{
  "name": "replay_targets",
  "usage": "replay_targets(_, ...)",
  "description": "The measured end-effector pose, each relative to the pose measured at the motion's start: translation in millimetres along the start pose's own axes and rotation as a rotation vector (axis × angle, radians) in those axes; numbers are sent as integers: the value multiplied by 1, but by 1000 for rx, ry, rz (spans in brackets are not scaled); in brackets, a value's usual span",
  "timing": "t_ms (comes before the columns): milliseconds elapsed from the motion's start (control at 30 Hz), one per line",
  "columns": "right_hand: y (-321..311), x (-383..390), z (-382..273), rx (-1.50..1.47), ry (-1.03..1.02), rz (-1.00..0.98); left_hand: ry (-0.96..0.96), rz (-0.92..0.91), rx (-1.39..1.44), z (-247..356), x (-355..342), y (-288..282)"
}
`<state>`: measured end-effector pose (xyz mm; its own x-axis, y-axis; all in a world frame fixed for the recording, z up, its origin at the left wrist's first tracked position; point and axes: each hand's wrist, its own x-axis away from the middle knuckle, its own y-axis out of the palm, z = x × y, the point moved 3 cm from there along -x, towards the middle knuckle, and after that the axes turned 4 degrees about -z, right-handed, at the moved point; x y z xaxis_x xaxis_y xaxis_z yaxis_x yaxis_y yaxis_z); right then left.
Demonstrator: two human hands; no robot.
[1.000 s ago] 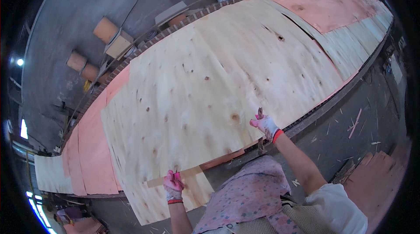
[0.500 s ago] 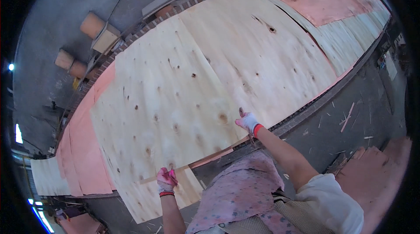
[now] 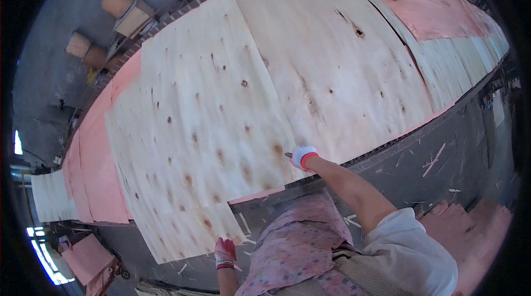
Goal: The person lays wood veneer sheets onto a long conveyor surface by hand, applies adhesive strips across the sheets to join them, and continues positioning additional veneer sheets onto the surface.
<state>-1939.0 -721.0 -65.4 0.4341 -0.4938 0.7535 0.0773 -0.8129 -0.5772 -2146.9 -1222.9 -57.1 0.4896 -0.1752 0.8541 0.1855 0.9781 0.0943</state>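
Observation:
A pale, knotty wood veneer sheet (image 3: pixel 204 124) lies over the long stack, its right edge along a second pale veneer sheet (image 3: pixel 332 69). On its near edge, close to where the two sheets meet, rests my right hand (image 3: pixel 304 156) in a white glove with a red cuff. It is closed on a small dark, pointed tool (image 3: pixel 288 155), mostly hidden by the glove. My left hand (image 3: pixel 225 253), in a pink-stained glove, is at the near edge of a lower veneer piece (image 3: pixel 185 232) that juts toward me. Its fingers look slightly apart, holding nothing visible.
Pink sheets (image 3: pixel 102 169) show at the stack's left, and another pink sheet (image 3: pixel 426 8) covers the far right. Wood slivers (image 3: pixel 434 160) litter the dark floor. Stacked pink boards (image 3: pixel 470 229) stand at lower right; a loaded cart (image 3: pixel 91 260) stands at lower left.
My left hand has come down toward me from the upper seam to the lower piece's edge. My right hand has shifted slightly left and turned, its tool tip now pointing left. The view has shifted.

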Motion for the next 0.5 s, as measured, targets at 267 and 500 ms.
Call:
replay_targets(267,4,-16,-41,314,-216,-80,685,-327,-1151,-80,8,-117)
replay_targets(500,-16,-13,-5,580,-186,34,-31,-53,16,-86,40,-17)
